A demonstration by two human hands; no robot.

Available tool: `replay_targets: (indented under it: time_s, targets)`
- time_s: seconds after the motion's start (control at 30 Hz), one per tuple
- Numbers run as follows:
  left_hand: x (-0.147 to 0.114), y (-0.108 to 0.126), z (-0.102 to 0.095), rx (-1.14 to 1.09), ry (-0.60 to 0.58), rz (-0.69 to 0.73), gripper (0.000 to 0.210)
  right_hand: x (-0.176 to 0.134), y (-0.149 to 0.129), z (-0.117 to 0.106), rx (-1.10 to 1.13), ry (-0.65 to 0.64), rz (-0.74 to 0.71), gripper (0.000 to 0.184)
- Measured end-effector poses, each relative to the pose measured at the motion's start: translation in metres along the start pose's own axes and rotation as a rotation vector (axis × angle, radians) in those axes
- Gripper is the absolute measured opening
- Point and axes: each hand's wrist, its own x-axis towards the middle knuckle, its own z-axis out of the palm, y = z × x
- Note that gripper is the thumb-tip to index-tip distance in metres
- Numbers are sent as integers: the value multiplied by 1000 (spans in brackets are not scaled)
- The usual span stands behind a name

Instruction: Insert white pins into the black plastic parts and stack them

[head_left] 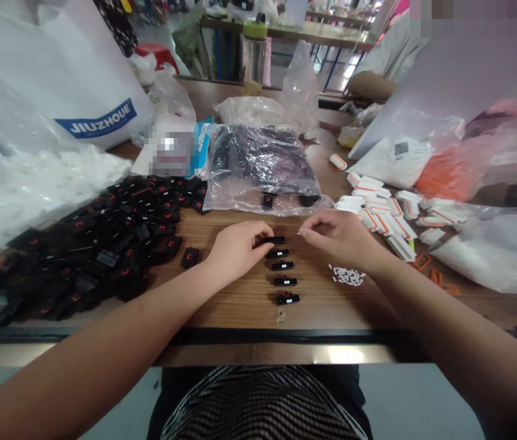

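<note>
Thumb and forefinger of the left hand (240,247) are closed on one end of a black connector housing (277,239) at the far end of a column on the wooden table (235,305). Measured from that piece, four matching housings (282,266) with paired white dots line up toward 6 o'clock. The right hand (338,235) is at 3 o'clock, thumb and forefinger nearly together; a white speck shows at the tips, but I cannot tell whether it is gripped. Tiny white pieces (349,277) lie scattered at 4 o'clock, and white-and-orange parts (387,214) are heaped between 2 and 3. A large pile of black housings (116,238) spreads at 9 o'clock; a clear plastic bag (258,159) of dark parts rests at 12.
</note>
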Motion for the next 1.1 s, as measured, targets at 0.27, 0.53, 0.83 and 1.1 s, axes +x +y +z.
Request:
replay_targets:
  time_s: [0.27,0.53,0.83,1.1]
  targets:
    - [0,-1,0,-16,7,36,10,26,-3,25,-73,-110,-264,12]
    - [-1,1,-1,-17,3,26,10,27,-10,26,-202,-141,-337,12]
    - [-1,3,-2,-20,7,0,11,21,-17,16,-408,-148,-423,17]
    - [0,0,1,-28,14,12,10,14,-21,13,-389,-166,-441,21]
